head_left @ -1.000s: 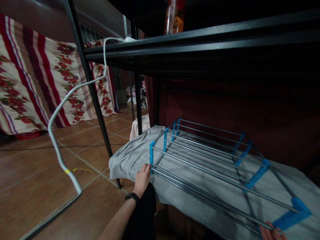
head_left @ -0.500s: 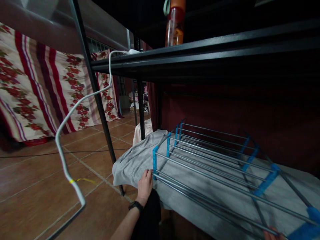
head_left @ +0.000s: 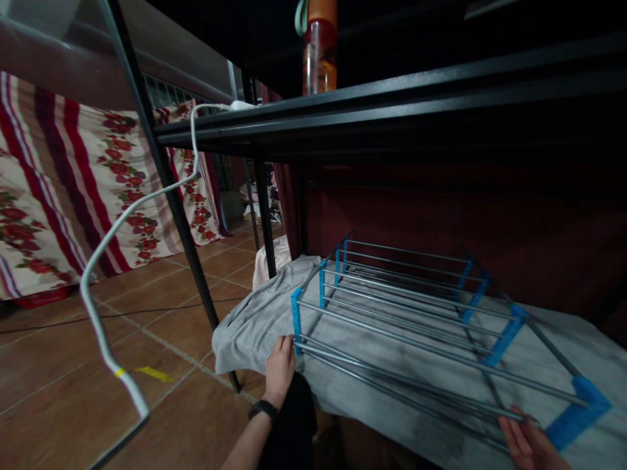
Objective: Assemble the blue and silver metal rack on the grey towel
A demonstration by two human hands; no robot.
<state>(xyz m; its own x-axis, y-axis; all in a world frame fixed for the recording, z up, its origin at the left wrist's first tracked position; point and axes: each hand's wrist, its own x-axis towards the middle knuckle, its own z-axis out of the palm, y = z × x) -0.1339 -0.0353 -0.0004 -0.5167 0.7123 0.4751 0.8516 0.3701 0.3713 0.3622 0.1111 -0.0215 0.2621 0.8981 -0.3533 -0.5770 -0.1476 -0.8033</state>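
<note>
A folded metal rack (head_left: 411, 313) with grey rods and blue plastic joints lies flat on a grey cloth (head_left: 255, 320) under a black shelf. My left hand (head_left: 280, 367), with a black watch on the wrist, grips the rack's near left corner by a blue joint. My right hand (head_left: 526, 440) holds the near right end of the rods, next to another blue joint; its fingers are partly cut off by the frame edge.
The black metal shelf frame (head_left: 392, 91) hangs low overhead, with an orange-capped bottle (head_left: 319, 49) on it. A white cable (head_left: 132, 209) loops down at the left. Brown tiled floor (head_left: 98, 352) lies to the left, with a floral striped cloth (head_left: 73, 189) beyond.
The view has shifted slightly. My right hand shows more at the bottom right. Both hands stay on the rack, which has barely moved.
</note>
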